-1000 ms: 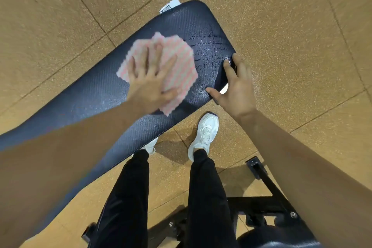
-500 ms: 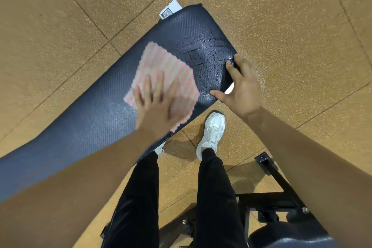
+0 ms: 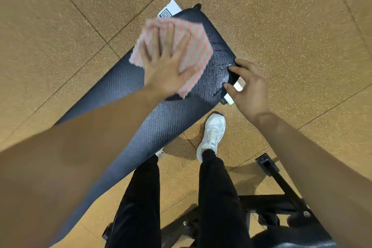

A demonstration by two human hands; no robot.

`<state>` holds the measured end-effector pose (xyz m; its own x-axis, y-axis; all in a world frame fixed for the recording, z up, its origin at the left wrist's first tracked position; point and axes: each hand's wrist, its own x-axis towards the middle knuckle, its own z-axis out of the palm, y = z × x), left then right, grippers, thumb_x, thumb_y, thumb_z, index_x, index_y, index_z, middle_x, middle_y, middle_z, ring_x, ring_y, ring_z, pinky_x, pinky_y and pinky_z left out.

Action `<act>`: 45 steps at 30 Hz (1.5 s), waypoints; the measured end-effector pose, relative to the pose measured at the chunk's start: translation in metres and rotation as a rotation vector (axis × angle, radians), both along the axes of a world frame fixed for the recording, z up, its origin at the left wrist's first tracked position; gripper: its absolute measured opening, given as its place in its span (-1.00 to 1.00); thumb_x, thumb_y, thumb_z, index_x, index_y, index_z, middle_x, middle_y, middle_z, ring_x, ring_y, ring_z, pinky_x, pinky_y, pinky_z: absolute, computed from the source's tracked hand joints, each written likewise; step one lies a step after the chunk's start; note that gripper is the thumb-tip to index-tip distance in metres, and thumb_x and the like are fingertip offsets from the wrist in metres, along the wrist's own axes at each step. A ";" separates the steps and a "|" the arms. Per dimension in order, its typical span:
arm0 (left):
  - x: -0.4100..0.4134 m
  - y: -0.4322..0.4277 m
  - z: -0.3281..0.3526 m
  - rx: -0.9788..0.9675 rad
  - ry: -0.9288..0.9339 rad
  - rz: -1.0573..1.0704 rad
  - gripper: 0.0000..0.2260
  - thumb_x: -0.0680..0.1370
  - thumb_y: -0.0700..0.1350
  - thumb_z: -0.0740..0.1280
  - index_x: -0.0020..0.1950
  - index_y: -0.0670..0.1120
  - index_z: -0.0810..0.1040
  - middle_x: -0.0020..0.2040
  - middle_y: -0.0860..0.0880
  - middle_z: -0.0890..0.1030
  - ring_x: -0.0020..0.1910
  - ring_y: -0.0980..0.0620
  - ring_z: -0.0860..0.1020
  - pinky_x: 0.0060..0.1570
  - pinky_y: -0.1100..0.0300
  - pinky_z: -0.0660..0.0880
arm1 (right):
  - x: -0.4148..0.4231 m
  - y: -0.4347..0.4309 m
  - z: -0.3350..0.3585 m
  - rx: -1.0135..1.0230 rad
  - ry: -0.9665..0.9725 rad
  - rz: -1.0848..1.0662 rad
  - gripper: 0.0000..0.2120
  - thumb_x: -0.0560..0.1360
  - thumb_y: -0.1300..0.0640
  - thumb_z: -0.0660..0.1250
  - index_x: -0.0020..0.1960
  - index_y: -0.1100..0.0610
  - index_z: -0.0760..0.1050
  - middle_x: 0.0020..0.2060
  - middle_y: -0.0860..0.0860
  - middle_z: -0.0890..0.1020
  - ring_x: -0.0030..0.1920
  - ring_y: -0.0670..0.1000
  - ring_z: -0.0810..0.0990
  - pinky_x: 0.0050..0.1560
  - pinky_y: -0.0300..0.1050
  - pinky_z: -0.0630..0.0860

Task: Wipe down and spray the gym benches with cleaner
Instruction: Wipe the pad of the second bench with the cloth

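A long dark blue bench pad (image 3: 165,119) runs from the lower left up to the centre. My left hand (image 3: 167,64) presses flat, fingers spread, on a pink-and-white striped cloth (image 3: 193,46) near the pad's far end. Wet streaks shine on the pad (image 3: 219,62) to the right of the cloth. My right hand (image 3: 249,88) grips the pad's right edge, with the fingers curled over the top and the thumb on its side. No spray bottle is in view.
Tan speckled floor tiles (image 3: 281,16) surround the bench. A white label with a code (image 3: 169,11) pokes out beyond the pad's far end. My legs and a white shoe (image 3: 213,133) stand beside the pad. A black metal frame (image 3: 277,185) lies at the lower right.
My left hand has slid the cloth from the pad's near edge toward the far end. My right hand stays on the pad's right edge.
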<state>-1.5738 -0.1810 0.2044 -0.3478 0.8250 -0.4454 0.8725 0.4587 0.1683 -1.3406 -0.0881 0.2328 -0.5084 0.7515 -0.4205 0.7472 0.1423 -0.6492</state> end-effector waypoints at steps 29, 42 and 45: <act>0.075 -0.031 0.030 0.398 -0.334 -0.091 -0.65 0.61 -0.11 0.22 0.30 -0.14 0.67 0.42 -0.14 0.58 0.46 -0.20 0.48 0.35 -0.18 0.46 | -0.013 -0.024 0.013 -0.327 0.031 -0.082 -0.24 0.61 0.13 0.36 0.65 -0.09 0.02 0.64 -0.17 -0.18 0.45 -0.45 -0.02 0.22 -0.63 0.22; 0.009 -0.007 0.037 0.008 0.015 0.265 -0.29 0.56 0.19 0.37 0.64 0.00 0.24 0.69 -0.15 0.13 0.64 -0.29 0.12 0.52 -0.26 0.17 | -0.069 0.071 -0.036 -0.542 0.068 -0.103 -0.57 0.48 -0.17 0.43 0.24 0.05 0.56 0.03 0.00 0.73 0.04 0.05 0.73 0.18 0.18 0.62; 0.004 -0.033 0.041 -0.035 0.029 0.355 -0.24 0.52 0.21 0.42 0.64 0.02 0.24 0.67 -0.17 0.16 0.62 -0.32 0.15 0.48 -0.31 0.25 | -0.090 0.071 -0.036 -0.586 0.131 -0.142 -0.66 0.50 -0.17 0.41 0.15 0.02 0.59 -0.02 0.04 0.72 0.02 0.14 0.73 0.10 0.23 0.65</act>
